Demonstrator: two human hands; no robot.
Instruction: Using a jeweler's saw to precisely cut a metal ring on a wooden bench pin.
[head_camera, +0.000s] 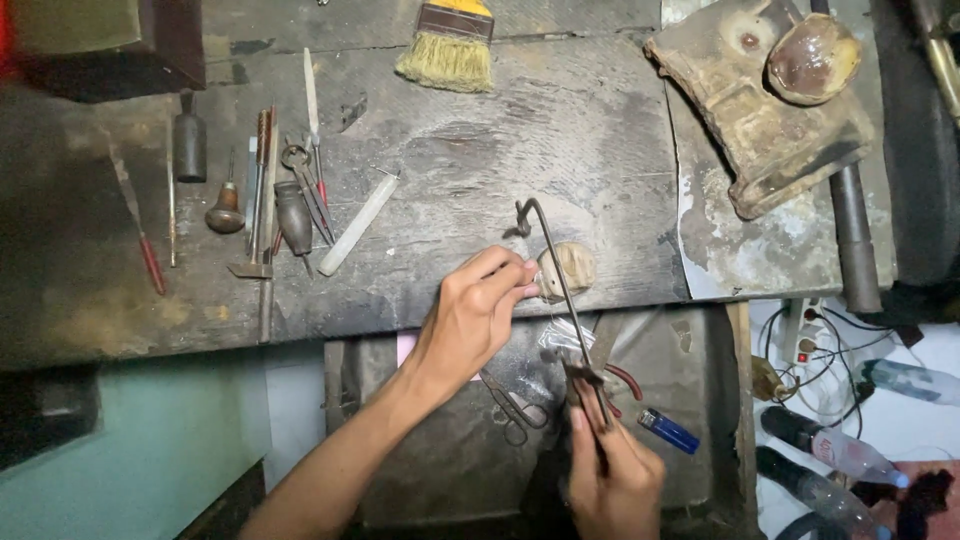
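Observation:
My left hand (478, 312) pinches something small against a pale wooden bench peg (570, 266) at the front edge of the dark worn workbench (480, 150); the piece itself is hidden by my fingers. My right hand (612, 478) grips the handle of a thin metal saw frame (555, 265). The frame runs up from my fist and hooks over just behind the peg. Below my hands a tray (700, 420) holds scissors (512, 408), red-handled pliers (625, 378) and a blue lighter (668, 430).
Several hand tools, files and gravers (270, 190) lie at the left of the bench, with a white stick (358, 223) beside them. A brush (450, 45) lies at the back. A worn block with a round bowl (770, 90) sits at right. Plastic bottles (830, 455) and cables lie on the floor.

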